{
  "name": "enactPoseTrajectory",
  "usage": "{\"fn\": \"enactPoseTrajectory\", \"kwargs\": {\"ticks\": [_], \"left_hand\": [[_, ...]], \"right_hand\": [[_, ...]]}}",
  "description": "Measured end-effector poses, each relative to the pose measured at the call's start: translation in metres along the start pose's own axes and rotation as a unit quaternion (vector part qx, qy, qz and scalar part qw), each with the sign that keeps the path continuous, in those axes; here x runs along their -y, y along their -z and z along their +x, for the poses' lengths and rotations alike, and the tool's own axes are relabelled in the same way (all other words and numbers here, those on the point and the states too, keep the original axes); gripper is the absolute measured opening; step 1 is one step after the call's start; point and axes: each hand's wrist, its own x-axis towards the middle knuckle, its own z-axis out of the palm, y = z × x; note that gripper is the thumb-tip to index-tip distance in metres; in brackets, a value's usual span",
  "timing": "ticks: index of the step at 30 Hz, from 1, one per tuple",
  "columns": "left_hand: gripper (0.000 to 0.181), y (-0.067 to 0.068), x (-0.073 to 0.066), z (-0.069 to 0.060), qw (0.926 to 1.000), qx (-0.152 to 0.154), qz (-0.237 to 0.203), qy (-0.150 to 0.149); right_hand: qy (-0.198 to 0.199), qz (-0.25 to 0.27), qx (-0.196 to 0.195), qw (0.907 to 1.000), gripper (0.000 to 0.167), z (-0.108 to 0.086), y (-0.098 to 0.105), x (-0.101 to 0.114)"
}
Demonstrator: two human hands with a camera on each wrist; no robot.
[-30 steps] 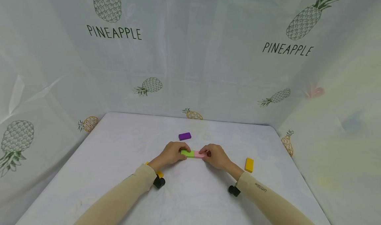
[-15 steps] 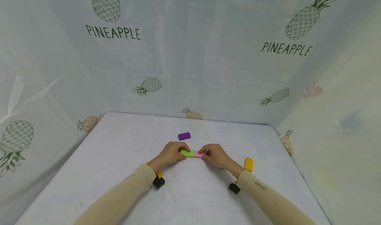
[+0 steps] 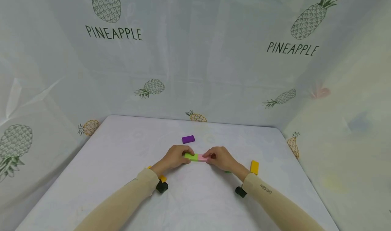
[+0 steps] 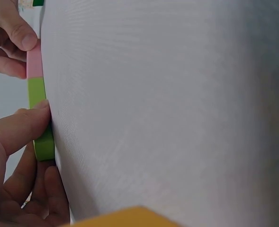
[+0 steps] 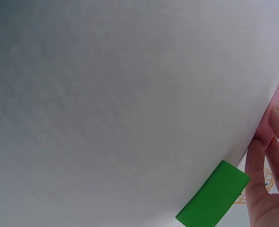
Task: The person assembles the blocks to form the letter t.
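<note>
A light green block point(image 3: 191, 157) and a pink block point(image 3: 201, 158) lie end to end on the table, their short ends touching. My left hand point(image 3: 174, 157) pinches the light green block between thumb and fingers. On the other side my right hand point(image 3: 223, 158) pinches the pink block the same way. The left wrist view shows the light green block point(image 4: 37, 92) meeting the pink block point(image 4: 34, 64) in one line. A darker green block point(image 5: 213, 195) lies near my right hand in the right wrist view, mostly hidden under the wrist in the head view.
Beyond the hands a purple block point(image 3: 188, 139) lies on the white-covered table point(image 3: 146, 132). A yellow block point(image 3: 254, 167) is right of my right wrist. Another yellow piece point(image 3: 163, 178) shows partly beneath my left wrist. A pineapple-print curtain point(image 3: 195, 71) hangs behind the table.
Both hands keep their pinch on the two blocks, which stay joined end to end. The right wrist has risen slightly, and a bit of the darker green block now shows beneath it.
</note>
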Motion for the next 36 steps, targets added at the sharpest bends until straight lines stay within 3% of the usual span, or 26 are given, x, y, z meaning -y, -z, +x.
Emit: {"fn": "enactPoseTrajectory", "kwargs": {"ticks": [36], "left_hand": [[0.023, -0.0044, 0.0049, 0.0041, 0.9999, 0.007, 0.005, -0.008]], "right_hand": [[-0.001, 0.001, 0.010, 1.0000, 0.021, 0.0004, 0.0003, -0.0025]]}}
